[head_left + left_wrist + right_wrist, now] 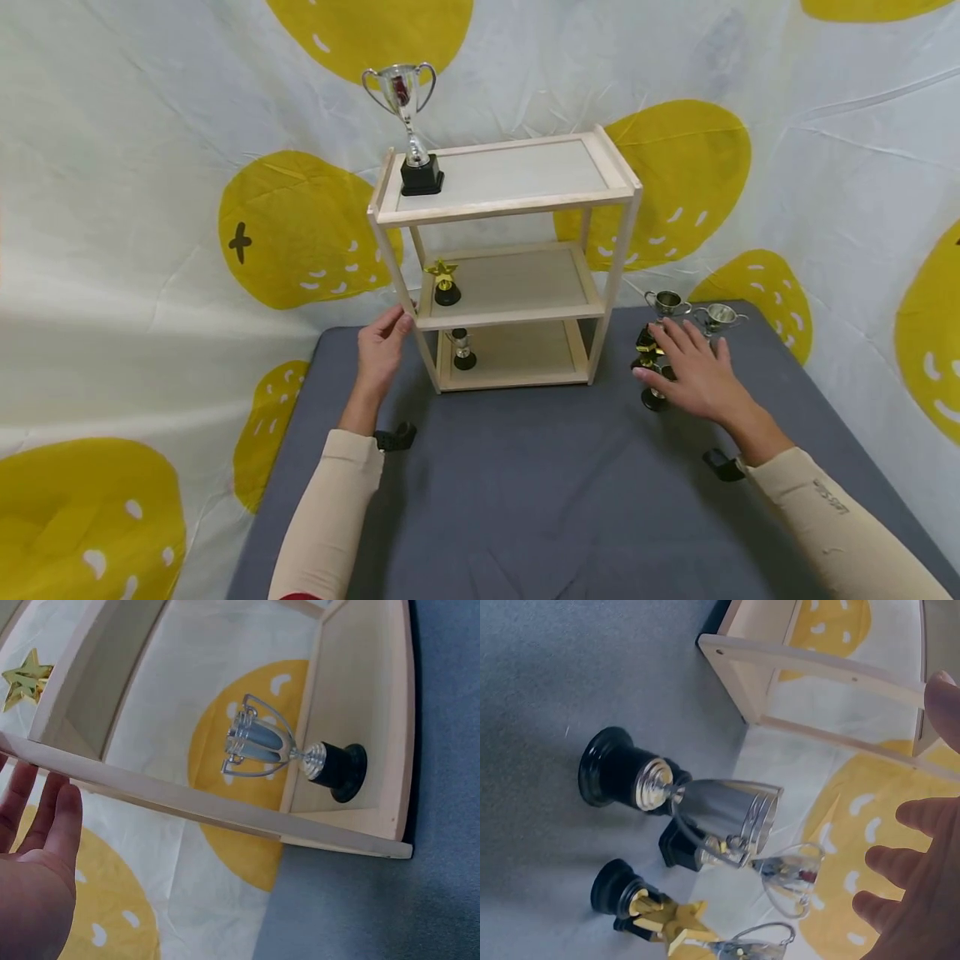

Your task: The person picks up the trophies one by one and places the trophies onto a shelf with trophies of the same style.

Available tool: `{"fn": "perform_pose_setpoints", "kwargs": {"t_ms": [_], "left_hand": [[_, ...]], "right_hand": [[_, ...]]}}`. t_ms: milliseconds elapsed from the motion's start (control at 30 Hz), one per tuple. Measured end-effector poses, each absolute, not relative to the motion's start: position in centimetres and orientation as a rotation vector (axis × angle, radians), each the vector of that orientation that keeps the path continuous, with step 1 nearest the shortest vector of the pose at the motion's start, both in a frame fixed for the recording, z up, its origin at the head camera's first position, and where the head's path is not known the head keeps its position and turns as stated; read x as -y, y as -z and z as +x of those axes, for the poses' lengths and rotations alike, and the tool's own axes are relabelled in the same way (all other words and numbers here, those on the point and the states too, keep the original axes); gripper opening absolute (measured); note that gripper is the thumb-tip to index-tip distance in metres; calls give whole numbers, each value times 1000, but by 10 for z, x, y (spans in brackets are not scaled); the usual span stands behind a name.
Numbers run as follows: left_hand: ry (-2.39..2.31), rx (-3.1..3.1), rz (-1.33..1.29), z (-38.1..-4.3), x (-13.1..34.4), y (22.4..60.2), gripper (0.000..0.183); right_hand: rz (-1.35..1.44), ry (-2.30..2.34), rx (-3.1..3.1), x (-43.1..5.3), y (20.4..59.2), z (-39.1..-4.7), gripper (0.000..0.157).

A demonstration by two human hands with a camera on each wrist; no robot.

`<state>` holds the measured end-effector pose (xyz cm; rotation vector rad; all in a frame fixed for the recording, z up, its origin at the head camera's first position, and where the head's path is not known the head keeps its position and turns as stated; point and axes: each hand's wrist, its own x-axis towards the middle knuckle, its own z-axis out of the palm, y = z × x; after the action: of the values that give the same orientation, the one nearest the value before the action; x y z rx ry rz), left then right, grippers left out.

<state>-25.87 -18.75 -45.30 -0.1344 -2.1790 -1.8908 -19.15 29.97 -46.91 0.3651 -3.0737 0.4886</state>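
Note:
My left hand (381, 350) holds the left front post of a light wooden three-tier shelf (517, 317), level with its middle board. A large silver cup trophy (413, 143) stands on the top tier at the left. Below it are a gold star trophy (444, 282) on the middle tier and a small silver cup trophy (262, 742) on the bottom one. My right hand (697, 375), fingers spread, hovers over a group of trophies right of the shelf. That group includes a silver cup (724, 814) and a gold star trophy (671, 919), partly hidden by the hand in the head view.
Under everything lies a dark grey cloth-covered table (517, 500). A white curtain with yellow fruit prints (300, 225) hangs close behind the shelf and along the sides. Two silver cups (720, 317) stand near the table's back right corner.

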Motion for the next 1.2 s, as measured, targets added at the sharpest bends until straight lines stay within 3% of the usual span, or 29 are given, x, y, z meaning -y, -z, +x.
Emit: {"fn": "perform_pose_setpoints", "kwargs": {"t_ms": [567, 1200], "left_hand": [[1967, 2091, -48, -263, 191, 450, 35], [1938, 2096, -121, -269, 191, 444, 32]], "right_hand": [[249, -548, 3114, -321, 476, -182, 93], [211, -656, 3045, -340, 493, -171, 90]]}}
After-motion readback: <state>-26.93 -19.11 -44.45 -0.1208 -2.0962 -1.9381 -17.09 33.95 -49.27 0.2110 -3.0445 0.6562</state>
